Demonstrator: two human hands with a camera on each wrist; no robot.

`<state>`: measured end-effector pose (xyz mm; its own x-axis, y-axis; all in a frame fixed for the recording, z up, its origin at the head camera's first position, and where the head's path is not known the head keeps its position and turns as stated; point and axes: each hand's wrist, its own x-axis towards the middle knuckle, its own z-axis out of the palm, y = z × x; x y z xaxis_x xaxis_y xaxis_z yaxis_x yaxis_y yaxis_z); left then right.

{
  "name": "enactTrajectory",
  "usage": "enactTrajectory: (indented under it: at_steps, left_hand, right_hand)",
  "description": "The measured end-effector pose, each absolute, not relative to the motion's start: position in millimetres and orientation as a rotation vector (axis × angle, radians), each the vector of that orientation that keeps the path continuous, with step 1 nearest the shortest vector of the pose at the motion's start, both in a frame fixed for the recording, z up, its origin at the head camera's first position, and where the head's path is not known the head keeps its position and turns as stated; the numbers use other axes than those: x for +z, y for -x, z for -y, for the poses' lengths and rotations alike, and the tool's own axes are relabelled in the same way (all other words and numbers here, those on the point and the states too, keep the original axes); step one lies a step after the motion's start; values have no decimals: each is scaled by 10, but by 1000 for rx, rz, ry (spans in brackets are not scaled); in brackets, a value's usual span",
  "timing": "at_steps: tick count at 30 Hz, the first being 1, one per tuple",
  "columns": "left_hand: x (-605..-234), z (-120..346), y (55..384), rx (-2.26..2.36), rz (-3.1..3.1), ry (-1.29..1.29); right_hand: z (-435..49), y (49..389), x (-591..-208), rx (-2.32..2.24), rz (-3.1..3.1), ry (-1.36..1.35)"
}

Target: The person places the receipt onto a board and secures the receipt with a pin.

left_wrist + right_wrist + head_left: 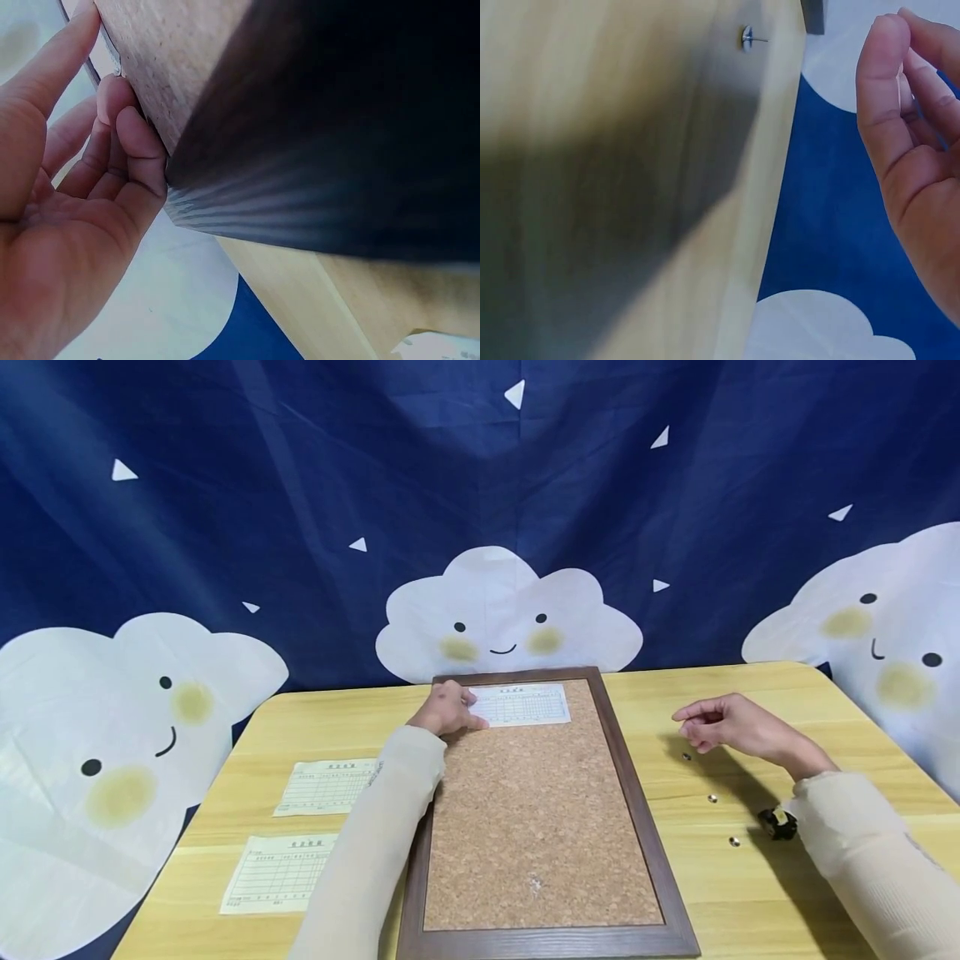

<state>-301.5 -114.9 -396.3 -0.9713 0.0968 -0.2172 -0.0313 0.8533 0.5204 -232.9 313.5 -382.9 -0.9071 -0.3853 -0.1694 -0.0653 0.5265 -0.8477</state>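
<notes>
A cork board [540, 827] in a dark brown wooden frame lies on the table. Across its top end is a printed paper slip [525, 706]. My left hand [448, 708] rests at the slip's left edge, its thumb and fingertips pressing the slip on the cork. In the left wrist view, the other fingers [139, 146] are bent against the board's side. To the right of the board my right hand [738, 729] hovers above the table, fingers loosely bent; nothing shows between them. Below it lies a silver thumbtack [747, 37], point sideways. Two more thumbtacks [712, 798] lie nearer.
Two more printed slips lie left of the board, the farther slip [322, 789] and the nearer slip [273, 877], both partly behind the left sleeve. A small black and yellow object [777, 823] is at the right cuff. A blue cloud-print curtain [480, 468] hangs behind the table.
</notes>
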Motion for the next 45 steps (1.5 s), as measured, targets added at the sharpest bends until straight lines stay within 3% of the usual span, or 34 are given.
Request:
enactTrajectory:
  at_steps: [45]
  left_hand:
    - [-3967,1123,3019,754,-2792,-21]
  right_hand:
    - [-3247,2301,-4100,-1194,-2372,416]
